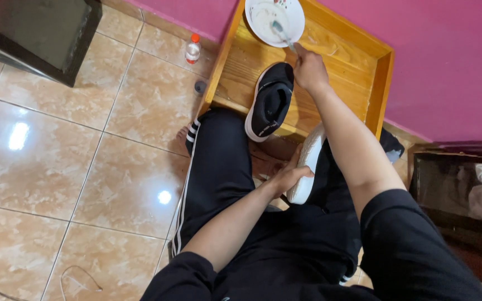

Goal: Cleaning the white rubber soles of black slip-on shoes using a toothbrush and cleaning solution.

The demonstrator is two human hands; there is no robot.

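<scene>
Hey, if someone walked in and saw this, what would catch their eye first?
Probably the black shoe lying on the wooden tray-like stand against the pink wall. Just above it, the right hand holds a spoon in a smeared white bowl, while the left hand grips a white-soled shoe at the lap.

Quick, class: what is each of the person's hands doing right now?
Left hand: closed on the white-soled shoe held on the lap.
Right hand: closed on a spoon reaching into the white bowl.

A spoon (pixel 282 34) is held in the right hand (pixel 309 69) over a white plate (pixel 274 19). A white-soled shoe (pixel 306 164) is gripped by the left hand (pixel 289 177). A black shoe (pixel 270 100) is seen on a wooden tray (pixel 358 61).
</scene>
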